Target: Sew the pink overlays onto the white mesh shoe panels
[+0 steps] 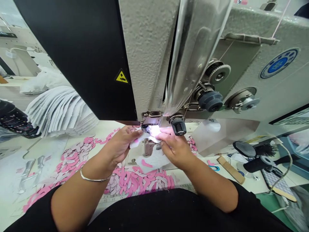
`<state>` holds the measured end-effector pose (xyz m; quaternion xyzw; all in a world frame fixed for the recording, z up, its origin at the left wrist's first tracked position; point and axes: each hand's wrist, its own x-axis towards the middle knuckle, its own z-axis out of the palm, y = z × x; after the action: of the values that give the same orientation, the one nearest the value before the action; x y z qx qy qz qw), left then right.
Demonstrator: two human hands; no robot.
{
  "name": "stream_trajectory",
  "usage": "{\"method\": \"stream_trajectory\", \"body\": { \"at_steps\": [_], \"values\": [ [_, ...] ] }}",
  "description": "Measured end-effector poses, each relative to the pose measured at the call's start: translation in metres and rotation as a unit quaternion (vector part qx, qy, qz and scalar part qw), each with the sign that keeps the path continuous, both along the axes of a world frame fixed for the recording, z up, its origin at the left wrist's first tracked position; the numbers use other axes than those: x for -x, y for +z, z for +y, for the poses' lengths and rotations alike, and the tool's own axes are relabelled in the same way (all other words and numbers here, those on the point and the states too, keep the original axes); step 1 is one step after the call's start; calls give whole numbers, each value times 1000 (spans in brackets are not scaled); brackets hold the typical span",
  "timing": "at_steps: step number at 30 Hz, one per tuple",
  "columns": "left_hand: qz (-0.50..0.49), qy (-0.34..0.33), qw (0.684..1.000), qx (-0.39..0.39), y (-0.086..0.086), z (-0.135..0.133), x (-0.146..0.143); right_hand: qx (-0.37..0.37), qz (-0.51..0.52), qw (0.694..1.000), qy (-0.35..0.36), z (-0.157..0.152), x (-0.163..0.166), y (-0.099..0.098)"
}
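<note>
My left hand [120,146] and my right hand [175,149] pinch a small white fabric piece [154,159] with a pink strip on it. The fabric lies on the bed of an industrial sewing machine [149,58], just below the metal presser foot [151,117]. A bright machine light shines on the fabric by the foot. The needle is hidden by my fingers and the glare. Below my wrists lies a heap of pink-and-white crescent fabric pieces [135,183]. A thin bangle [93,178] circles my left wrist.
A fanned stack of white fabric pieces [60,111] lies left of the machine head. Thread tension dials [210,100] and a black knob [178,125] stand right of the foot. Scissors [258,164], a wooden strip [230,169] and a ruler edge [116,198] lie on the table.
</note>
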<state>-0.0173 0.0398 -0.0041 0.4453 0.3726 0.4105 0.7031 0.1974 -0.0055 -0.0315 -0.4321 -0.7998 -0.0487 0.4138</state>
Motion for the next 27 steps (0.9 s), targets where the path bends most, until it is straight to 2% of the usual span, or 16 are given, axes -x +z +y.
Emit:
{"method": "stream_trajectory", "body": {
  "at_steps": [5, 8, 12, 15, 17, 19, 23, 27],
  "values": [
    [-31, 108, 994, -2, -14, -10, 6, -76, -50, 992, -85, -18, 17, -7],
    [93, 77, 991, -53, -17, -22, 6, -83, -59, 990, -96, -23, 23, -8],
    [309, 31, 939, -150, -6, -31, 2, -81, -63, 991, -90, -27, 29, -4],
    [368, 42, 912, -175, 6, -33, -4, -73, -63, 992, -85, -29, 32, -1],
    [372, 50, 910, -178, 11, -32, -9, -62, -62, 993, -78, -31, 33, 0],
    [349, 63, 921, -161, 13, -31, -13, -55, -61, 994, -71, -31, 34, 0],
    [199, 62, 973, -103, 7, -25, -18, -60, -52, 995, -61, -32, 33, -1],
    [114, 58, 990, -61, 4, -23, -21, -53, -48, 996, -52, -32, 33, -1]
  ]
}}
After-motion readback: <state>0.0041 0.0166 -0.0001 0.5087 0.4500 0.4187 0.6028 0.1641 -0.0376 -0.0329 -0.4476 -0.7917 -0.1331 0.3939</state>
